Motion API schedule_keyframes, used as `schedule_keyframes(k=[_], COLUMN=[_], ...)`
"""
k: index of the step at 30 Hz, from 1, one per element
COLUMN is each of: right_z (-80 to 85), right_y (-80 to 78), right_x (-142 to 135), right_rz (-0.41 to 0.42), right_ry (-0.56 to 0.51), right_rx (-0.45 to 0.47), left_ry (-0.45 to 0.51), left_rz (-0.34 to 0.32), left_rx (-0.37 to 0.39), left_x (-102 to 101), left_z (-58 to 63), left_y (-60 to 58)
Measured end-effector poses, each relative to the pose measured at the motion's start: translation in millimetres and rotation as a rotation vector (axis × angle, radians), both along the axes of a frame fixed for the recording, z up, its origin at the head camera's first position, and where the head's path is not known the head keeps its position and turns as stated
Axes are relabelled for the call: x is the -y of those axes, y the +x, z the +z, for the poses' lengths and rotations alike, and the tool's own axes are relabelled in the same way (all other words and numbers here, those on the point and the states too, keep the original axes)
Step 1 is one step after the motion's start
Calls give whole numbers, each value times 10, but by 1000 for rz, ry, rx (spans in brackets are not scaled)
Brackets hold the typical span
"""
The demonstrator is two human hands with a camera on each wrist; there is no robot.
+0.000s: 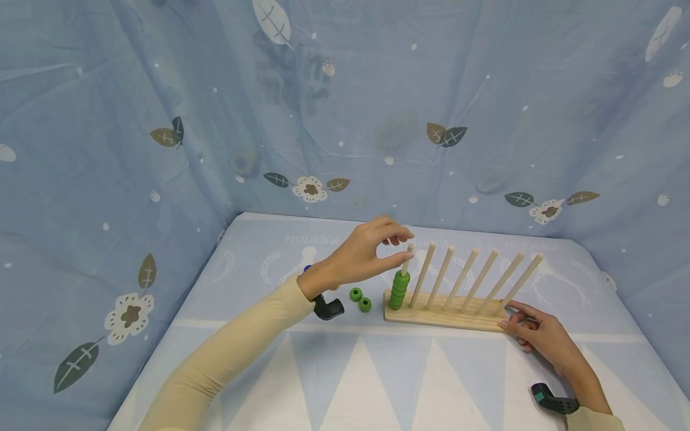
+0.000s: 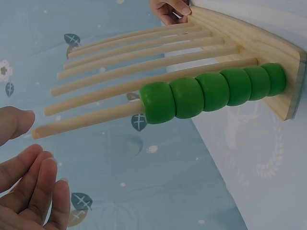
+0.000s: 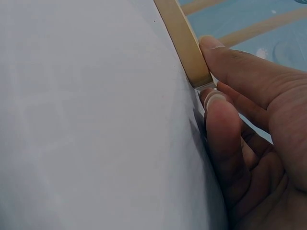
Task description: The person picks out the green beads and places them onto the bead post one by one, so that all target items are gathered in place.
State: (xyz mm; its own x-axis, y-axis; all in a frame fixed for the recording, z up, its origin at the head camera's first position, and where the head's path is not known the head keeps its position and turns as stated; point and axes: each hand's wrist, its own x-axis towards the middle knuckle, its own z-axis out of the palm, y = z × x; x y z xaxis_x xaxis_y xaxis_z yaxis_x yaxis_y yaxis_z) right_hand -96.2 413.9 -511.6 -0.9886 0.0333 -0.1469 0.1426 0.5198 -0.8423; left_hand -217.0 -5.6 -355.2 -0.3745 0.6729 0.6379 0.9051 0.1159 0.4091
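A wooden bead rack (image 1: 447,320) with a row of upright pegs stands on the table. Several green beads (image 2: 189,98) are stacked on its leftmost peg (image 2: 91,120), whose upper part is bare. My left hand (image 1: 363,254) is at the tip of that peg, thumb and fingers apart, with nothing visible between them. At the rack's right end, my right hand (image 1: 550,338) grips the base, its thumb (image 3: 213,45) on the wooden edge and the other fingers curled at the corner. Two loose green beads (image 1: 356,294) lie on the table left of the rack.
A blue bead (image 1: 307,268) shows partly behind my left wrist, and a small orange-tan thing (image 1: 334,287) peeks out under it. Patterned blue cloth (image 1: 345,120) walls the table (image 1: 345,371) at the back and sides.
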Motion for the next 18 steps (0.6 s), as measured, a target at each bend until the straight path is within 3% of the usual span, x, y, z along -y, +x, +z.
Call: schedule_keyframes(k=[18], right_z=[7], right_y=[0], right_x=[21], right_rz=[-15], right_ry=[17], right_rx=[10], left_ry=[-65], left_rz=[58], left_rx=[54], left_x=[175], left_z=[-185], left_y=[10])
